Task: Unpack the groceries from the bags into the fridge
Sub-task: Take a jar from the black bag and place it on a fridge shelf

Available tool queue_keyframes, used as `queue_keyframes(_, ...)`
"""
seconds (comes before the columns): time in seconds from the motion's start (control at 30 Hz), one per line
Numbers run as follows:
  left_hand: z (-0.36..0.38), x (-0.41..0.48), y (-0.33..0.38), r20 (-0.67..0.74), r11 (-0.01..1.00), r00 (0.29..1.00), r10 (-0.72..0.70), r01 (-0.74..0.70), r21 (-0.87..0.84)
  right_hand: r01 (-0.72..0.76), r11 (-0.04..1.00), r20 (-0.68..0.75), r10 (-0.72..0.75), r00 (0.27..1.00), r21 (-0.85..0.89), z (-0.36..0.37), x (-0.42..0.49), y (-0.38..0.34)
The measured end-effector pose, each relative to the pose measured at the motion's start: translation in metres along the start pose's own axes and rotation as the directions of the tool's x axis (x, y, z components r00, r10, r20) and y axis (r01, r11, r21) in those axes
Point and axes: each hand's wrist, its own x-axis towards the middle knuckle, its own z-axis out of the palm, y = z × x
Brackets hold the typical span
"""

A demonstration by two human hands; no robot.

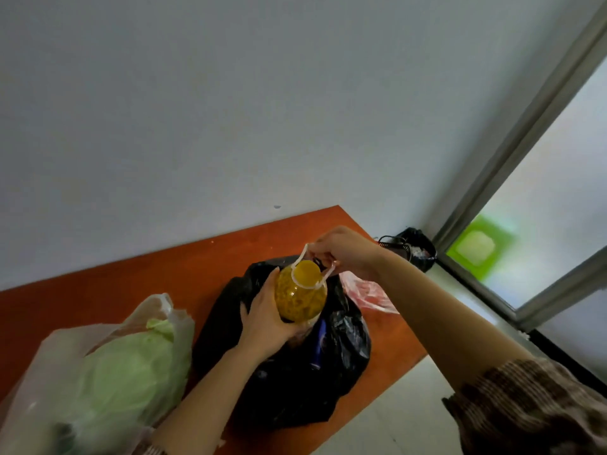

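Note:
A clear jar (300,292) full of yellow-green contents, with a yellow lid and a white carrying handle, is held above the open black bag (295,382) on the orange table (98,290). My right hand (345,251) grips the white handle from above. My left hand (264,320) cups the jar's side and bottom. Inside the black bag a dark blue item (318,349) shows partly. At the left, a translucent bag (98,372) holds a pale green cabbage.
A red and clear plastic bag (368,292) lies behind the black bag at the table's right edge. On the floor by the wall corner stands a black-lined bin (417,247). A glass door with a grey frame (525,126) is at the right.

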Motion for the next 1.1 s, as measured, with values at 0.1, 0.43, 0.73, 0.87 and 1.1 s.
queue_keyframes(0.1,0.001,0.019,0.006,0.003,0.997,0.999,-0.037,0.038,-0.061,0.007,0.991,-0.18,-0.031,0.983,-0.13,-0.007,0.018,0.009)
queue_keyframes(0.43,0.001,0.028,-0.014,0.085,0.978,0.996,-0.007,0.025,-0.206,0.33,0.449,0.053,-0.525,0.85,-0.831,0.006,0.016,0.012)
queue_keyframes(0.73,0.016,0.033,-0.029,0.089,0.975,0.996,0.029,-0.009,-0.223,0.203,0.689,-0.07,-0.346,0.936,-0.696,0.02,0.013,0.031)
queue_keyframes(0.87,0.008,0.036,-0.025,0.155,0.998,0.987,-0.051,0.046,0.033,0.157,0.723,-0.115,-0.313,0.943,-0.673,0.018,0.012,0.032)
queue_keyframes(1.1,0.006,0.033,-0.032,0.098,0.996,0.991,0.093,-0.093,-0.007,0.081,0.677,-0.107,-0.231,0.967,-0.731,0.028,0.012,0.028)
